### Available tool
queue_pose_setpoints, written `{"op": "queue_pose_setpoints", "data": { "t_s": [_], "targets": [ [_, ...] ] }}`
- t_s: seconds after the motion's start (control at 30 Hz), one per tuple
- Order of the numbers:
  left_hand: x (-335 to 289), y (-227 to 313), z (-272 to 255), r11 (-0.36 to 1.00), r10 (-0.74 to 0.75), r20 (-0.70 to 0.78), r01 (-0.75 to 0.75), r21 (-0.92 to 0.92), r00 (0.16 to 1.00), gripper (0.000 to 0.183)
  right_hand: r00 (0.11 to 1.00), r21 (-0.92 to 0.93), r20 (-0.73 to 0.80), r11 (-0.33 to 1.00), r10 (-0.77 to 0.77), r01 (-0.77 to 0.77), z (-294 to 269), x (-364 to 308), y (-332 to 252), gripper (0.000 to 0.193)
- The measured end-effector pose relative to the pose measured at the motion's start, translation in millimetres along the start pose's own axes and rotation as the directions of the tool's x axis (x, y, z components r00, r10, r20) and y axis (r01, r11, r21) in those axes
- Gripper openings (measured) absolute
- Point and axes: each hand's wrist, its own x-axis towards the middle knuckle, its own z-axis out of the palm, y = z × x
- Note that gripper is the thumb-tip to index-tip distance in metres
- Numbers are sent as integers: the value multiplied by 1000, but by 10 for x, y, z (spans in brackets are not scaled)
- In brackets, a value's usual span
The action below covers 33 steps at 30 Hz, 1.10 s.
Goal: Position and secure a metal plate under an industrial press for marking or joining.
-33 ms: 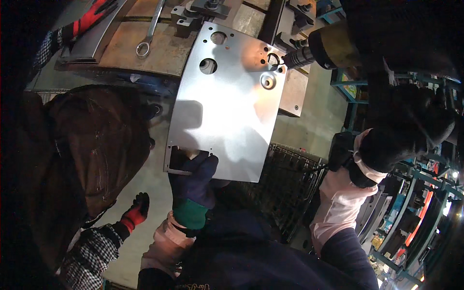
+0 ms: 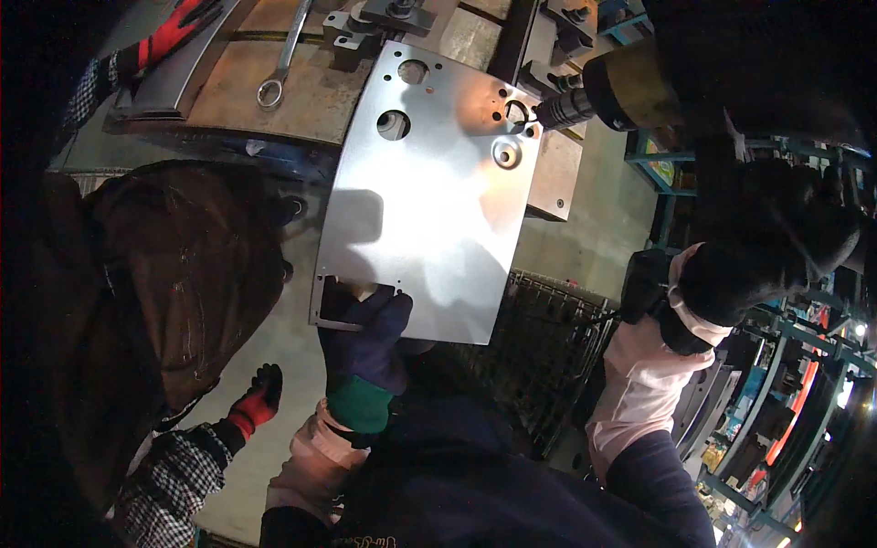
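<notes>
A silver sheet-metal plate (image 2: 429,219) with several round holes extends from the bench edge toward me. My left hand (image 2: 370,333), in a dark glove, closes on the plate's near edge by the rectangular cutout. Some of its fingers are hidden beneath the metal. My right hand (image 2: 776,247), also in a dark glove, is wrapped around the shadowed grip of a power drill (image 2: 630,84). The tip of the drill's ridged chuck points left, at the upper-right hole of the plate. I cannot make out whether the bit touches the metal.
A ring wrench (image 2: 270,91) and steel clamp blocks (image 2: 352,41) sit on the bench (image 2: 306,114). At left, a co-worker's red-gloved hand (image 2: 178,36) rests by a curved metal piece (image 2: 187,87); their other hand (image 2: 256,406) hangs lower. Shelving (image 2: 776,411) stands right.
</notes>
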Motion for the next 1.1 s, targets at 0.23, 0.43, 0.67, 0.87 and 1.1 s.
{"op": "queue_pose_setpoints", "data": {
  "t_s": [0.23,0.43,0.67,0.87,1.1],
  "targets": [
    [-35,48,55,731,-427,76,393,-557,901,29,998,128,40,991,40,-45,-135,-9,90,51],
    [-92,-37,16,893,-288,103,306,-329,952,33,964,367,111,891,243,-266,-270,106,80,48],
    [-39,-26,-3,994,111,110,-112,5,988,39,968,175,117,954,224,-242,-180,66,-22,49],
    [-96,-125,-17,1000,3,60,-3,0,998,40,999,-152,28,988,32,-28,40,-7,-67,53],
    [-51,-35,-4,993,117,32,-118,18,993,34,1000,-145,-3,989,12,-12,19,-27,-33,52]
  ]
}}
